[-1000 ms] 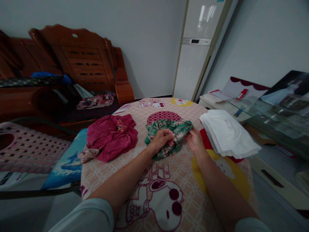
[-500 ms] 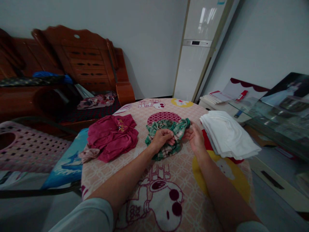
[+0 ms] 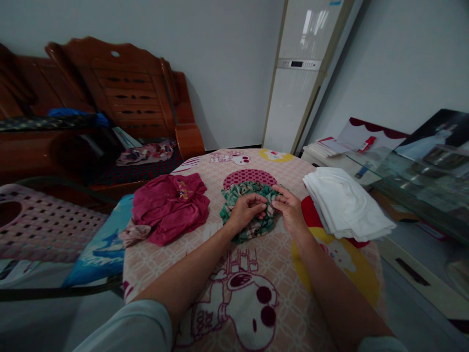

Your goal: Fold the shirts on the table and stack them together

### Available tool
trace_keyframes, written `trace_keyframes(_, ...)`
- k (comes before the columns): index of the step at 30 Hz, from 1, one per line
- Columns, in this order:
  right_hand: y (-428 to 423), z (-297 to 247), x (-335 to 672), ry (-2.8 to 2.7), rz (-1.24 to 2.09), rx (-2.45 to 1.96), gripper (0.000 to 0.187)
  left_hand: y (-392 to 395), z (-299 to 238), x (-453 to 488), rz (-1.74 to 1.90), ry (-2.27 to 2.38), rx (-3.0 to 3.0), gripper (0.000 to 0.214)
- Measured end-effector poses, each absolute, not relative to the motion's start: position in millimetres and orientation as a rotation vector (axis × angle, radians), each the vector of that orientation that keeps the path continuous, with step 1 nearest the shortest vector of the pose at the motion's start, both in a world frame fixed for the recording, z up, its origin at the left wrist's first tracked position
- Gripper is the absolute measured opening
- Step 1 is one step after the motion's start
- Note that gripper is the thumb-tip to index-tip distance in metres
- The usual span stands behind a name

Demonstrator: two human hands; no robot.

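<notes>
A green plaid garment lies bunched up on the round table with the patterned cloth. My left hand pinches the garment's fabric near its middle, thumb and fingers together. From the right, my right hand has its fingers closed on the same fabric, close to the left fingertips. The fingers partly cover the cloth between them. To the left rests a crumpled magenta garment with a small embroidered print. On the right side sits a folded white cloth stack.
Behind the table stand a carved wooden chair and a tall white air conditioner. At left are a pink woven chair and a blue cushion. A glass shelf borders the right.
My right hand has moved left and inward, bringing its fingertips close to my left hand's. The garment's raised right part with a round fastener is now gathered and hidden under the fingers.
</notes>
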State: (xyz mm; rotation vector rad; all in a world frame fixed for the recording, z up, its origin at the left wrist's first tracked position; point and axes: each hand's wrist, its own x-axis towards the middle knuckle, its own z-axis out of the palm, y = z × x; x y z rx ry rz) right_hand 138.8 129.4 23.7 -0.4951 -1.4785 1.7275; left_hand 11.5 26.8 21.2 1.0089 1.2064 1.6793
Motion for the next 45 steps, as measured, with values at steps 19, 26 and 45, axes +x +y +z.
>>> trace_keyframes(19, 127.5, 24.7, 136.9, -1.476, 1.793, -0.537, 0.04, 26.9, 16.3, 12.6, 1.665, 1.555, 1.23, 0.013)
trace_keyframes(26, 131.8, 22.8, 139.9, -1.372, 1.895, -0.595, 0.037, 29.1, 14.8, 11.4, 1.659, 1.336, 1.14, 0.022)
trace_keyframes(45, 129.6, 20.3, 137.6, -1.531, 1.807, -0.504, 0.043, 29.4, 15.6, 10.0, 1.663, 1.354, 1.011, 0.024)
